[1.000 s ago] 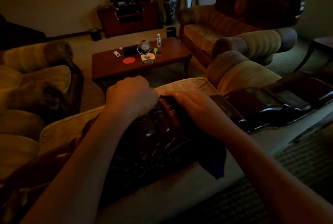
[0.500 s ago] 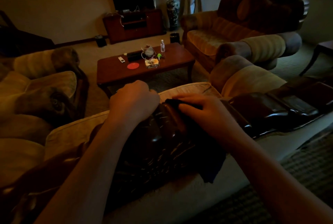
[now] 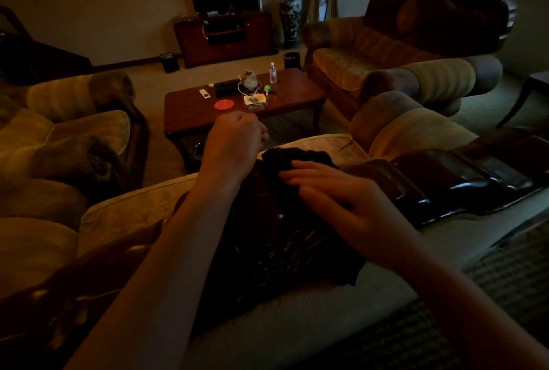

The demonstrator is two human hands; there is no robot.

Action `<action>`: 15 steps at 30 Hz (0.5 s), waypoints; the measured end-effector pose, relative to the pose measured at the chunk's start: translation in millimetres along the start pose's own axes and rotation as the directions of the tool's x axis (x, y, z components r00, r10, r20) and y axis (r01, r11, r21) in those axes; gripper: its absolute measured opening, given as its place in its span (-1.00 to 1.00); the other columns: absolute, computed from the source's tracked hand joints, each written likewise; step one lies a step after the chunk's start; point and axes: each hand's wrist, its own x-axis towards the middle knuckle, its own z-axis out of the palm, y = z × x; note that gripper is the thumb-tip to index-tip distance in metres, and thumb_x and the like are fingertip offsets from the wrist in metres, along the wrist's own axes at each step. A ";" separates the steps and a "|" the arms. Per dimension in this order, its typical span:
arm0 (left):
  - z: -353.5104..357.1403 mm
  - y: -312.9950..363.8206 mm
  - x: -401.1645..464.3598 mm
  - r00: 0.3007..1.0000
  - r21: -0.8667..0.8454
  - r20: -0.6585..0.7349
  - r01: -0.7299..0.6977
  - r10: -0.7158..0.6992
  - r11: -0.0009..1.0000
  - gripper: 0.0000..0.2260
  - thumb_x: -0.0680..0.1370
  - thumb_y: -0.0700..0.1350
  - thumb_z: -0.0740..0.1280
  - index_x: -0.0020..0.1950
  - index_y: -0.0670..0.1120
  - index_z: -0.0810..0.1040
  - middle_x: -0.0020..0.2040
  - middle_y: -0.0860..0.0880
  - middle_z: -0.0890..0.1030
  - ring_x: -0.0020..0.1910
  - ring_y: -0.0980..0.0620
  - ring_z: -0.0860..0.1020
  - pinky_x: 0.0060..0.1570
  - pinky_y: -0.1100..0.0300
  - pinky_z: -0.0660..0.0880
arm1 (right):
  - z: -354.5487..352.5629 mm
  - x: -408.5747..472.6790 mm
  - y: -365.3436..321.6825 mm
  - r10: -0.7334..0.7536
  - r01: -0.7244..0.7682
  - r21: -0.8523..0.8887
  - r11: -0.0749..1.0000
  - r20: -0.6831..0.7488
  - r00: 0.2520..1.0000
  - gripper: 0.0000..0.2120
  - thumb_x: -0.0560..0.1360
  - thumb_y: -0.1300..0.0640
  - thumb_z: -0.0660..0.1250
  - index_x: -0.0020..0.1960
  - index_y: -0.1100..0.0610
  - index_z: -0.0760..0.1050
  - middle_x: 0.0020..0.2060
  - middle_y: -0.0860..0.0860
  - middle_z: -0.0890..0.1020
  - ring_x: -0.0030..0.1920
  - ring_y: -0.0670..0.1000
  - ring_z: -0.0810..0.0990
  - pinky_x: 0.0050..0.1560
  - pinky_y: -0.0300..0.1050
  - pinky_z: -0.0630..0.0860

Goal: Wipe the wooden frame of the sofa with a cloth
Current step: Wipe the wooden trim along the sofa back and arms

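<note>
left hand (image 3: 234, 143) fingertips hidden behind the fist | cloth (image 3: 297, 158) partly under right hand (image 3: 335, 191) | table (image 3: 190, 114) clutter too tiny to ID

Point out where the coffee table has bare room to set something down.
The coffee table is bare on its near-left part, left of the red disc, and at its right end past the water bottle. The middle back is crowded around the dark box.

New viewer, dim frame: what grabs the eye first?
Two bare forearms reach in from below: the right hand presses a dark cloth onto the glossy carved wooden frame along the sofa back, and the left hand is curled in a fist beside it. Beyond them, a red disc stands out on the coffee table mid-room.
</note>
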 end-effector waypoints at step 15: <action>-4.8 8.0 -12.7 0.997 0.272 -0.081 0.040 -0.018 0.961 -0.75 0.60 -0.22 0.09 -0.03 -0.20 0.57 -0.02 -0.14 0.56 -0.01 -0.10 0.51 -0.05 0.04 0.46 | 2.0 57.0 13.5 0.266 -0.258 -0.178 0.949 0.020 0.964 -0.73 0.60 0.05 0.14 -0.10 0.10 0.57 -0.20 0.03 0.63 -0.21 -0.05 0.58 -0.26 -0.22 0.46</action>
